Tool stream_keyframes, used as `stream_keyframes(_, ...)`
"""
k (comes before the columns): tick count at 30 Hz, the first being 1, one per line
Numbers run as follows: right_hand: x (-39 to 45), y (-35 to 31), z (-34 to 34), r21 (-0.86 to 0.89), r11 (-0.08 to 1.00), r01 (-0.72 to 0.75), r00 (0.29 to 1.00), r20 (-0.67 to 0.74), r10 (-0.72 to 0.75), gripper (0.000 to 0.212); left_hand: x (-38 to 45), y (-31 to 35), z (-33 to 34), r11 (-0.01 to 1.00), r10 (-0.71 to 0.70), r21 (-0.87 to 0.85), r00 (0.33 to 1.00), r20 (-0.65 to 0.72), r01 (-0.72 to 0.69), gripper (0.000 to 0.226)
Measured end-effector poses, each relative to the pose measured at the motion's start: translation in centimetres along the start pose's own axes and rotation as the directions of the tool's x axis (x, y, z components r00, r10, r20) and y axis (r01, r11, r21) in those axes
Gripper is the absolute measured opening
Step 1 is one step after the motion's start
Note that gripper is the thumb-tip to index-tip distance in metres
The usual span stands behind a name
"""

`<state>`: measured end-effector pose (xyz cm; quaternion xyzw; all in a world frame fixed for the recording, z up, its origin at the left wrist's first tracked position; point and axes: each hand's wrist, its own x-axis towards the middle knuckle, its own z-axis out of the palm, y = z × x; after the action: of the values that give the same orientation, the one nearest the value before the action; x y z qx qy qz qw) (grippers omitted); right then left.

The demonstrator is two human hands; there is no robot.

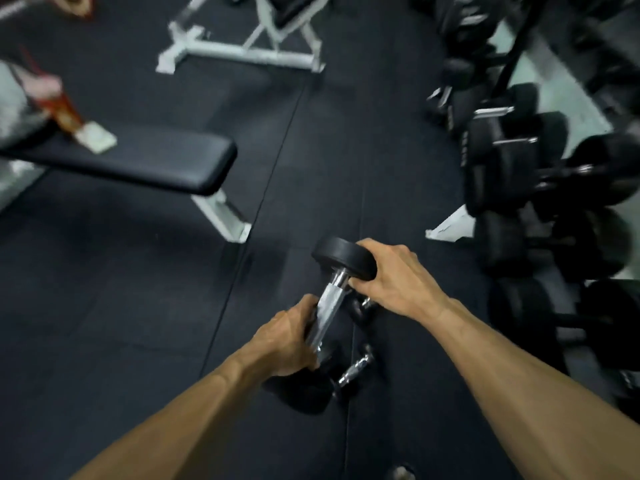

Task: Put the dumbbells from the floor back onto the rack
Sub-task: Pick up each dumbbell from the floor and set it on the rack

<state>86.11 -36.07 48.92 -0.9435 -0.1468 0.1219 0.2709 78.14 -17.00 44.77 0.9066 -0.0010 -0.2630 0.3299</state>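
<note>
A black dumbbell with a chrome handle is held tilted above the dark floor mat, near the middle of the view. My left hand grips the handle low down. My right hand holds the upper head, fingers curled round its edge. The lower head is partly hidden behind my left hand. A smaller dumbbell lies on the floor just below and to the right of the held one. The rack, loaded with several black dumbbells, stands along the right side.
A flat black bench with white legs stands at the left. Farther back is another white bench frame. A white rack foot juts onto the mat at right. Open mat lies between the benches and the rack.
</note>
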Motion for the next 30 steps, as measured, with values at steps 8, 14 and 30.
stream_keyframes(8, -7.1, 2.9, -19.4, -0.019, 0.992, -0.122, 0.966, -0.233, 0.114, 0.047, 0.1, 19.2, -4.6, 0.962, 0.248, 0.1, 0.966, 0.074, -0.254, 0.068)
stream_keyframes(14, -13.4, 12.5, -31.1, -0.059, 0.956, -0.288, 0.899, -0.36, 0.249, 0.049, 4.4, 35.0, -0.4, 0.87, 0.436, 0.164, 0.88, 0.187, -0.466, 0.064)
stream_keyframes(30, -28.5, 36.6, -47.0, 0.133, 0.785, -0.605, 0.618, -0.544, 0.568, 0.032, 14.6, 66.2, 16.8, 0.61, 0.542, 0.253, 0.628, 0.558, -0.751, 0.094)
